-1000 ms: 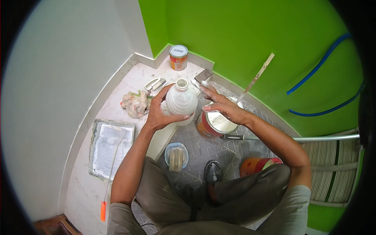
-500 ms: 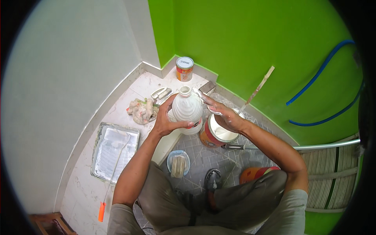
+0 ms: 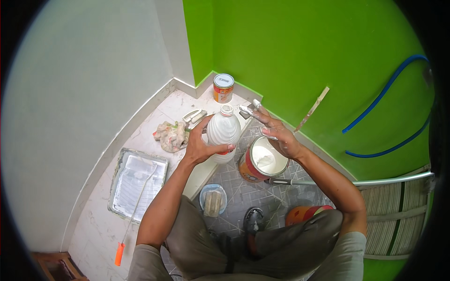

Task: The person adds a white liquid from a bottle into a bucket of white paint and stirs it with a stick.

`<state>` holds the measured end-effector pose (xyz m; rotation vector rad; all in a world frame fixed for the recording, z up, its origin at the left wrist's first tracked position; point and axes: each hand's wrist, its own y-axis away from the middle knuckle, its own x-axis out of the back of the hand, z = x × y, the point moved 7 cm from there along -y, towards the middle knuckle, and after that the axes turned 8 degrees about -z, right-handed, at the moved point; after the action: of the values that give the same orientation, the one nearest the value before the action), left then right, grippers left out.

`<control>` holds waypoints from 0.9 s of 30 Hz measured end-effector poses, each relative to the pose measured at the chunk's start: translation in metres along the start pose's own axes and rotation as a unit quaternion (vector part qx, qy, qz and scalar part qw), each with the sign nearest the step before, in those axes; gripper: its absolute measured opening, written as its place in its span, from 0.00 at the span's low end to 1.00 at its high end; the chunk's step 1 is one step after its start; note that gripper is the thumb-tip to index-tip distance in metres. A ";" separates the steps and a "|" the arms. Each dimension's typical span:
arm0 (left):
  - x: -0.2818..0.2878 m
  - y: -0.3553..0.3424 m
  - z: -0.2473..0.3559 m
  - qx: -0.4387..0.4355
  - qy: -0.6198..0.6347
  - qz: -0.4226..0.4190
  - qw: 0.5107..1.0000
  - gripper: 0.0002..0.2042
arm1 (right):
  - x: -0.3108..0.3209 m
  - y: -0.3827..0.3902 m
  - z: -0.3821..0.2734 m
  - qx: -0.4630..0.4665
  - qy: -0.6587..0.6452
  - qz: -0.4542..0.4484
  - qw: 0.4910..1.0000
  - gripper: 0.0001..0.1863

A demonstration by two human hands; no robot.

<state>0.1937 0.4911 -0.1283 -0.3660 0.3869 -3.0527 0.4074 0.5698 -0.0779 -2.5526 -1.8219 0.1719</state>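
My left hand (image 3: 201,146) is wrapped round a white ribbed plastic bottle (image 3: 224,129), held upright with its uncapped mouth up. White paint coats the fingers of my right hand (image 3: 277,131), which is apart from the bottle with its fingers stretched out. That hand hovers over the rim of an uncovered paint can (image 3: 251,167) holding white paint (image 3: 267,157). A paint-smeared wooden stick (image 3: 311,110) rises behind my right hand; its lower end is hidden.
A roller tray (image 3: 138,180) with an orange-handled roller frame (image 3: 119,253) lies on the pale ledge at left. Beyond are a crumpled rag (image 3: 171,136) and a closed can (image 3: 223,88). A blue bowl (image 3: 213,200) sits below, a metal pole (image 3: 328,182) at right.
My right hand has come away from the bottle's side, and its fingers have lifted and spread. My left hand keeps its hold on the bottle. The view has shifted slightly.
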 end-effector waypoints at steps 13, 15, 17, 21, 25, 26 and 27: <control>-0.011 0.003 0.008 -0.027 -0.036 -0.038 0.998 0.46 | -0.010 -0.009 -0.010 -0.060 0.485 0.062 0.870 0.41; -0.009 0.004 0.001 -0.007 -0.059 -0.028 0.998 0.47 | -0.007 -0.008 -0.014 -0.057 0.550 0.057 0.831 0.41; -0.009 0.005 -0.006 0.000 -0.077 -0.028 0.997 0.48 | 0.000 -0.004 -0.011 -0.081 0.558 0.056 0.824 0.40; -0.006 0.007 -0.013 0.012 -0.102 -0.013 0.995 0.49 | 0.011 0.005 -0.010 -0.057 0.552 0.055 0.830 0.37; -0.011 0.007 -0.004 0.012 -0.115 -0.021 0.993 0.50 | 0.019 0.015 -0.016 -0.038 0.565 0.058 0.822 0.31; -0.013 0.007 -0.004 0.008 -0.122 -0.019 0.992 0.50 | 0.021 0.018 -0.019 -0.014 0.576 0.057 0.815 0.29; -0.014 0.006 -0.005 0.005 -0.130 -0.018 0.991 0.50 | 0.028 0.021 -0.022 -0.018 0.575 0.059 0.816 0.29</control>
<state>0.2064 0.4875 -0.1374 -0.7664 0.3543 -2.9837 0.4376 0.5908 -0.0602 -1.9180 -1.1224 -1.1409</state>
